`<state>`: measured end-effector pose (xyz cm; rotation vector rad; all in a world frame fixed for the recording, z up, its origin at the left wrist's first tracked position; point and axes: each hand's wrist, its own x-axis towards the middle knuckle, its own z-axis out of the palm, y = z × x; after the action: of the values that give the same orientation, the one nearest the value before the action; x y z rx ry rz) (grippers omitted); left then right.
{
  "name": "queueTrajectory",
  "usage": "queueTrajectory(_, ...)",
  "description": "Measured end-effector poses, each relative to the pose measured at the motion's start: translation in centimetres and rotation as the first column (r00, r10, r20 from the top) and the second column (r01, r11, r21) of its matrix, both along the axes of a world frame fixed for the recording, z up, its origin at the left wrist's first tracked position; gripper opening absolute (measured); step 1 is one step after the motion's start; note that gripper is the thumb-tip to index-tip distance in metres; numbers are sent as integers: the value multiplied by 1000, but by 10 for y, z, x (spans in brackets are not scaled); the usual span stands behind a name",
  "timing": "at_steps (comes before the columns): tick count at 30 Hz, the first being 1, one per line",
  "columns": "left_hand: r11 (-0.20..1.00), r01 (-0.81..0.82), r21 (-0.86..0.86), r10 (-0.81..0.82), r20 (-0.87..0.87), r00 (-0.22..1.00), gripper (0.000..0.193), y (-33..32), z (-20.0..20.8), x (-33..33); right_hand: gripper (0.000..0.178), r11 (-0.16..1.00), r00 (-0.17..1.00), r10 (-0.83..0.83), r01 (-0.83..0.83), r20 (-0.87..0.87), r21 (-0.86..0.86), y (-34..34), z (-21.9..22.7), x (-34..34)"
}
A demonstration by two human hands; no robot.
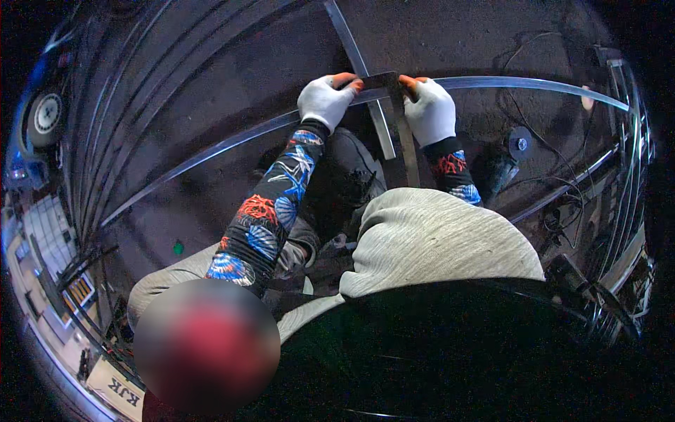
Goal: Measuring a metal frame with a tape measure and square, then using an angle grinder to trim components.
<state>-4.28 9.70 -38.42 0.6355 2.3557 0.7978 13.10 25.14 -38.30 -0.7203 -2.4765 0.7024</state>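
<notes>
Both my hands wear white gloves with orange fingertips. A dark L-shaped metal square point(403, 133) lies across the crossing of two metal bars, its long leg pointing toward me. Pinched fingers of my left hand point(325, 103) hold the end of its short leg, close to the crossing. At the square's corner, my right hand point(429, 111) is closed on it with thumb and fingers. The long metal bar point(204, 156) runs from left to right beneath my hands. A shorter metal bar point(346, 36) crosses it at an angle. My fingers partly hide the joint.
An angle grinder point(513, 156) rests on the dark floor right of my right hand. Thin cables point(555, 144) trail beyond it. Several long rods point(105, 105) lie at the left, near a wheel point(48, 114). A small green object point(178, 247) is on the floor.
</notes>
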Motion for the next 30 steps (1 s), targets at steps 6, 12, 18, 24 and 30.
queueTrajectory(6, 999, 7, 37, -6, -17, 1000, 41, 1, -5, 1, 20, 997, 980, 29, -42, 196, 66, 5, 18, -14)
queueTrajectory(12, 996, -71, 62, 66, 82, 994, 37, -10, -12, -1, 22, 965, 550, 221, -6, 806, -260, -6, 56, -7)
queueTrajectory(18, 985, -68, 157, 43, 154, 987, 30, 18, 4, 15, 29, 811, 846, 11, 305, 534, -499, 2, 18, 71)
queueTrajectory(24, 994, 109, 32, -112, 89, 990, 47, -5, -8, -12, 36, 447, 970, -151, 239, 190, -862, -32, -15, 46)
queueTrajectory(30, 877, 447, -177, -411, 209, 888, 67, -27, 4, -39, 46, 135, 932, -347, -60, -104, -989, 15, -14, 81)
